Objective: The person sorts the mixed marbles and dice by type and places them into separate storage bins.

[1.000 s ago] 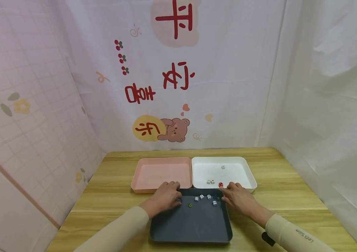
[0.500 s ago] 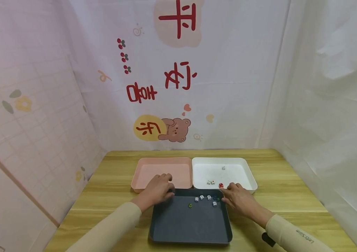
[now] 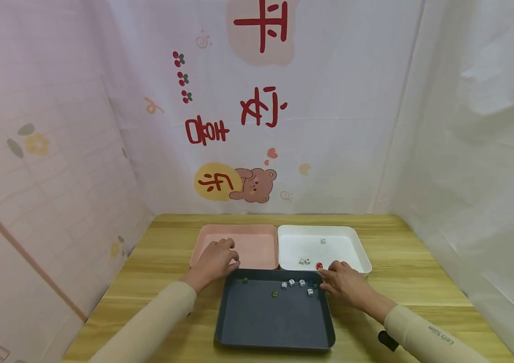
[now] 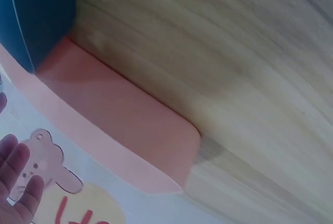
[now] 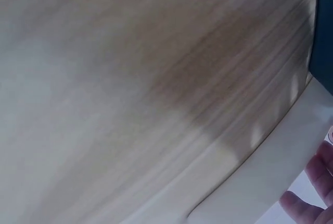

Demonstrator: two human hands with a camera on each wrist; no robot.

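My left hand [image 3: 215, 262] is over the front of the pink tray [image 3: 257, 247], its thumb and fingertips pinching a small bluish-grey thing too small to make out. In the left wrist view its fingers [image 4: 13, 161] show at the lower left edge. At the far right corner of the dark grey tray [image 3: 275, 322] is my right hand [image 3: 345, 283], its fingertips right at the rim, close to a red die [image 3: 319, 265] in the white tray [image 3: 352, 247]. Several white dice [image 3: 310, 292] and a small green ring [image 3: 274, 294] lie in the dark tray. Another green piece [image 3: 245, 280] lies near its far left corner.
A few pale dice [image 3: 304, 261] sit in the white tray, which stands beside the pink one. All three trays rest on a wooden table [image 3: 148, 282]. Printed white cloth [image 3: 338, 126] hangs behind and at both sides.
My left hand has moved left and away from me, out of the dark tray to the pink tray, uncovering a green piece. The right hand has stayed nearly still.
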